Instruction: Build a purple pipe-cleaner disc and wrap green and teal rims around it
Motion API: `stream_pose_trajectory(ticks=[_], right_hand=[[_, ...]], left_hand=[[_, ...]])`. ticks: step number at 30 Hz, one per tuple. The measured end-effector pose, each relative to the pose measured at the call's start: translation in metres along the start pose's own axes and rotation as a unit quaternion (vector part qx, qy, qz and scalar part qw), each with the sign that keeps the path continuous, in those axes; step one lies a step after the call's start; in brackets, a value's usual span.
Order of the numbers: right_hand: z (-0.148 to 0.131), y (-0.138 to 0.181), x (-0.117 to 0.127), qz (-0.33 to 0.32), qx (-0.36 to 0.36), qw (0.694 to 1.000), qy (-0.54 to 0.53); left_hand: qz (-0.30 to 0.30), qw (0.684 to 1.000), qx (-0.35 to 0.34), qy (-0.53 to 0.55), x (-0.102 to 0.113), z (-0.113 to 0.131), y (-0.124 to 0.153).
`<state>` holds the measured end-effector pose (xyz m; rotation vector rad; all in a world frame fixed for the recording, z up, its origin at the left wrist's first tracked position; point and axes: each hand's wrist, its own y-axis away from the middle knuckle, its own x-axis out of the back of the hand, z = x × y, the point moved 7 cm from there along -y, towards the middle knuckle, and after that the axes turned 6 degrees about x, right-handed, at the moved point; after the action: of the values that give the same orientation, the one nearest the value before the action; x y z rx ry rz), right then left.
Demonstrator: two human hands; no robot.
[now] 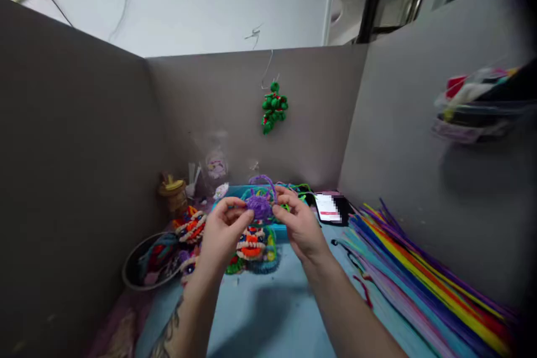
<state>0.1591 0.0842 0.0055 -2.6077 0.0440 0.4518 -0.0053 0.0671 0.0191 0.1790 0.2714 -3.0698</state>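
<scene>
Between my two hands is a fuzzy purple piece (259, 207) that looks bent from pipe cleaners, with a loop arching over its top. My left hand (229, 221) pinches its left side with thumb and fingertips. On the opposite side, my right hand (296, 218) is closed on the edge, its fingers by the loop's end. Both hands are raised above the blue work surface (251, 313). Just below the purple piece sits an orange and cream striped fuzzy item (250, 245). Behind it a blue tray (280, 233) holds colourful stems, partly hidden by my hands.
Long coloured pipe cleaners (423, 268) lie along the right side, near a phone (328, 208). At left stand a round bowl (134, 281) of fuzzy pieces and a yellow-lidded jar (173, 190). Grey panels (201, 95) enclose the surface; a green ornament (274, 106) hangs at the back.
</scene>
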Motion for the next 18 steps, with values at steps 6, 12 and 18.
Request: stream_pose_trajectory(ticks=[6, 12, 18], right_hand=[[0.0, -0.001, -0.004, -0.038, -0.012, 0.999, 0.009], [0.004, -0.002, -0.006, -0.063, -0.014, 0.994, 0.091], [0.012, -0.003, 0.001, 0.017, 0.022, 0.995, 0.1]], left_hand=[[-0.061, 0.998, 0.0, -0.002, -0.003, 0.0, 0.001], [-0.067, 0.998, -0.002, -0.017, -0.001, -0.002, -0.001], [0.016, 0.993, -0.082, -0.081, 0.001, 0.01, 0.004]])
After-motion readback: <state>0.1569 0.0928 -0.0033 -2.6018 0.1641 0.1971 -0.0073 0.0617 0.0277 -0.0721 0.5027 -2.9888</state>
